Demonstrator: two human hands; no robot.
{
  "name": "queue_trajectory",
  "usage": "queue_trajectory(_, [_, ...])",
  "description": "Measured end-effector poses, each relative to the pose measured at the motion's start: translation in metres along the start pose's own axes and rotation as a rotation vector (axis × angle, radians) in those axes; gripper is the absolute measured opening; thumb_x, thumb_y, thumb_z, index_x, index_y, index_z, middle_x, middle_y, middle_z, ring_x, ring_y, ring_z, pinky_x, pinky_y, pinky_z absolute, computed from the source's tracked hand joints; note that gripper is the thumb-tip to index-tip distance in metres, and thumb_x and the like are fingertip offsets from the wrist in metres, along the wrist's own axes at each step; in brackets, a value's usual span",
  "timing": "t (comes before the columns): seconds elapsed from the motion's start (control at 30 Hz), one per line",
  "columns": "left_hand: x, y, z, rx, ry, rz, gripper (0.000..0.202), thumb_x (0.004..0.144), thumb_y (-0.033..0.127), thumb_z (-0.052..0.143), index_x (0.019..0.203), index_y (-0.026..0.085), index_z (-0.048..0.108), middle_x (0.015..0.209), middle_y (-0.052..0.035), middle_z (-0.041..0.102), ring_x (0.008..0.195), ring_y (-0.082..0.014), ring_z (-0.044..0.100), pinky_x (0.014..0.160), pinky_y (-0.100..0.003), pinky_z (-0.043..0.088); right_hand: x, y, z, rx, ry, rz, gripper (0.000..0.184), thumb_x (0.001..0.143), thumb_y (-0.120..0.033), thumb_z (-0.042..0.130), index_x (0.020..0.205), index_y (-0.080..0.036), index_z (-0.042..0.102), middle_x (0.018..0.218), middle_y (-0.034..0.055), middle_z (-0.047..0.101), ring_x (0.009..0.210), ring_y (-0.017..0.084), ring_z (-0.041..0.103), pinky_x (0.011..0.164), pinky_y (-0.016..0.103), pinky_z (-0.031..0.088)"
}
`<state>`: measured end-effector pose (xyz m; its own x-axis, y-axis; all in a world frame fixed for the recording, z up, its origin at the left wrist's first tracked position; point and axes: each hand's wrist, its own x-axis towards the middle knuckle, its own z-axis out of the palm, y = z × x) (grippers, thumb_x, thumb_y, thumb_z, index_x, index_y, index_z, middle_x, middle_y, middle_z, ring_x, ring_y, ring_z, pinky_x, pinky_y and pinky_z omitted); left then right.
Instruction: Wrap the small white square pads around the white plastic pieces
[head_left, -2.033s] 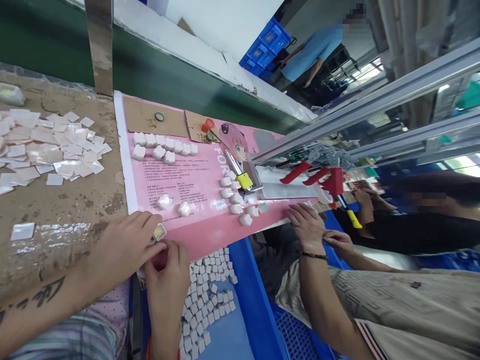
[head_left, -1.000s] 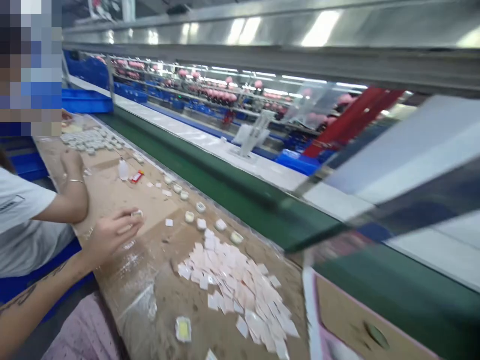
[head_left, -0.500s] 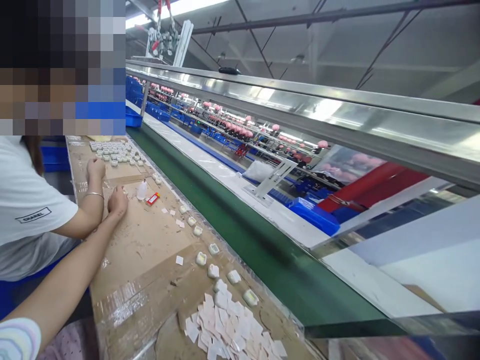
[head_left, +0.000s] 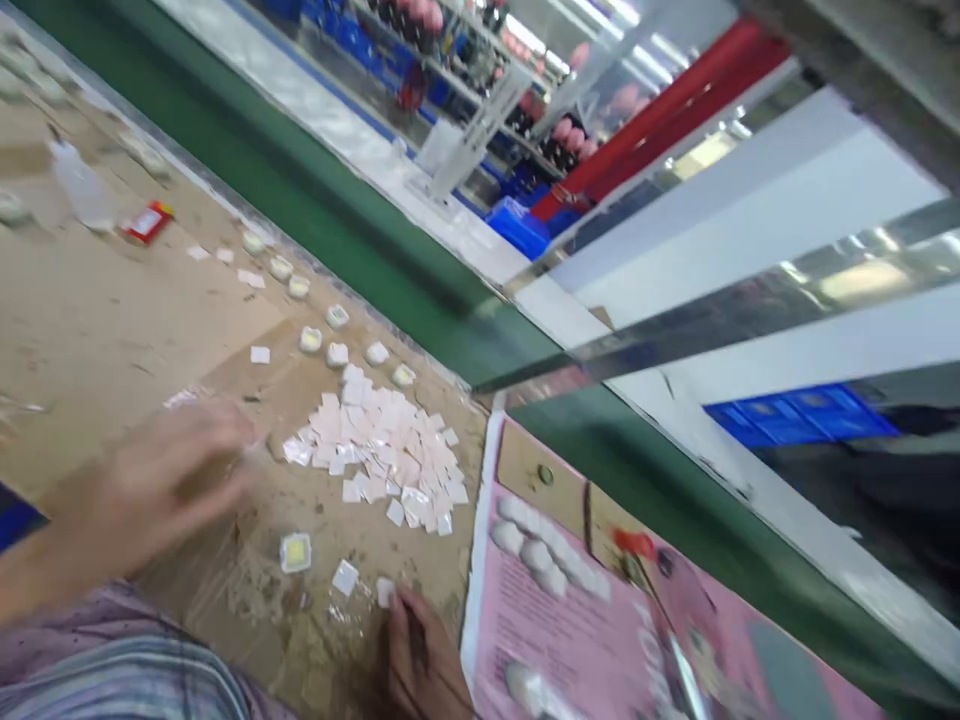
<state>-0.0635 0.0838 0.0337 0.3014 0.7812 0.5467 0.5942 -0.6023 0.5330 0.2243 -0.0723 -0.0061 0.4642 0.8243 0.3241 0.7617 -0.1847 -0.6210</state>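
Note:
My left hand (head_left: 169, 480) is blurred and hovers over the taped cardboard bench top (head_left: 112, 340), just left of a pile of pale pink-white squares (head_left: 382, 450). It holds nothing visible. My right hand (head_left: 420, 660) enters at the bottom edge, its fingertips at a small white square (head_left: 385, 592). Whether it grips that square, I cannot tell. Close by lie a white square (head_left: 345, 577) and a white-framed square with a yellow centre (head_left: 295, 552). Small white lumpy pieces (head_left: 337, 317) run along the far bench edge.
A pink printed sheet (head_left: 555, 610) with white pieces and brown card lies to the right of the pile. A green conveyor belt (head_left: 337, 210) runs beyond the bench. A small bottle (head_left: 82, 187) and a red packet (head_left: 148, 222) stand at the far left.
The view has swung from along the line back down to the bench. My hands have come back into view, and the co-worker's arms have left it.

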Motion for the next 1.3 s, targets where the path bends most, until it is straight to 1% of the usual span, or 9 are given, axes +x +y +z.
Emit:
queue_trajectory(0.1, [-0.034,0.047,0.040,-0.033,-0.187,0.112,0.036,0.117,0.049,0.040,0.132,0.024,0.060,0.119,-0.0012,0.073,0.114,-0.0160,0.068,0.109,-0.026,0.051,0.001,0.013,0.001,-0.050,-0.006,0.032,0.029,0.106,-0.048,0.056,0.099,-0.028,0.077,0.098,0.0050,0.081,0.091,0.027,0.079,0.081,0.042,0.067])
queue_trajectory(0.23, [-0.048,0.056,0.066,-0.023,-0.226,0.149,0.033,0.117,0.042,0.039,0.131,0.021,0.060,0.115,-0.0025,0.076,0.107,-0.0188,0.071,0.102,-0.030,0.054,0.006,0.002,-0.002,-0.054,0.029,0.013,0.021,0.104,-0.040,0.061,0.102,-0.029,0.078,0.096,0.0038,0.080,0.089,0.025,0.078,0.078,0.038,0.065])
queue_trajectory(0.53, [-0.069,0.032,0.054,-0.154,-0.348,0.113,0.035,0.114,0.025,0.040,0.146,0.026,0.054,0.126,-0.0018,0.072,0.121,-0.0160,0.066,0.110,-0.022,0.048,-0.006,-0.028,0.009,-0.126,-0.202,-0.066,0.016,0.104,-0.040,0.062,0.115,-0.032,0.072,0.105,0.0047,0.067,0.097,0.025,0.068,0.080,0.037,0.059])
queue_trajectory(0.67, [-0.074,0.042,0.056,-0.081,-0.297,0.047,0.041,0.115,0.048,0.043,0.146,0.023,0.054,0.125,-0.0067,0.069,0.114,-0.0229,0.066,0.105,-0.032,0.051,0.002,-0.029,0.010,-0.067,-0.279,0.009,0.006,0.101,-0.032,0.067,0.106,-0.031,0.066,0.105,0.0021,0.064,0.100,0.025,0.063,0.088,0.038,0.055])
queue_trajectory(0.8, [-0.068,0.053,0.059,0.001,-0.257,0.052,0.031,0.116,0.038,0.041,0.136,0.024,0.060,0.111,-0.0048,0.073,0.100,-0.0247,0.069,0.093,-0.037,0.055,0.007,-0.029,0.008,0.007,-0.324,0.059,0.012,0.095,-0.027,0.073,0.103,-0.030,0.065,0.102,-0.0009,0.066,0.098,0.023,0.064,0.086,0.034,0.054])
queue_trajectory(0.93, [-0.065,0.050,0.055,-0.060,-0.253,0.058,0.036,0.118,0.037,0.032,0.133,0.027,0.063,0.109,-0.0006,0.076,0.096,-0.0201,0.072,0.089,-0.031,0.058,0.002,-0.031,0.005,0.061,-0.309,0.071,0.012,0.094,-0.027,0.074,0.104,-0.030,0.068,0.097,-0.0023,0.071,0.087,0.019,0.067,0.077,0.029,0.055])
queue_trajectory(1.07, [-0.071,0.042,0.052,-0.214,-0.362,0.050,0.044,0.118,0.025,0.027,0.152,0.032,0.054,0.136,0.0075,0.072,0.118,-0.0106,0.072,0.112,-0.016,0.050,-0.001,-0.037,0.001,0.119,-0.217,0.072,0.009,0.101,-0.029,0.065,0.098,-0.028,0.073,0.091,-0.0003,0.075,0.083,0.018,0.070,0.075,0.029,0.057])
queue_trajectory(1.17, [-0.074,0.039,0.053,-0.251,-0.383,0.021,0.049,0.116,0.025,0.031,0.160,0.037,0.048,0.144,0.0082,0.068,0.126,-0.0109,0.070,0.121,-0.017,0.044,-0.002,-0.038,-0.002,0.066,-0.166,0.142,0.012,0.102,-0.031,0.064,0.103,-0.027,0.075,0.089,0.0012,0.075,0.080,0.019,0.070,0.073,0.031,0.058])
queue_trajectory(1.3, [-0.075,0.039,0.053,-0.345,-0.482,-0.031,0.055,0.115,0.020,0.029,0.165,0.041,0.037,0.148,0.0032,0.067,0.127,-0.0109,0.071,0.105,-0.018,0.060,-0.009,-0.034,-0.003,-0.057,-0.113,-0.023,0.020,0.103,-0.027,0.062,0.120,-0.026,0.073,0.097,0.0045,0.074,0.091,0.020,0.073,0.078,0.032,0.061])
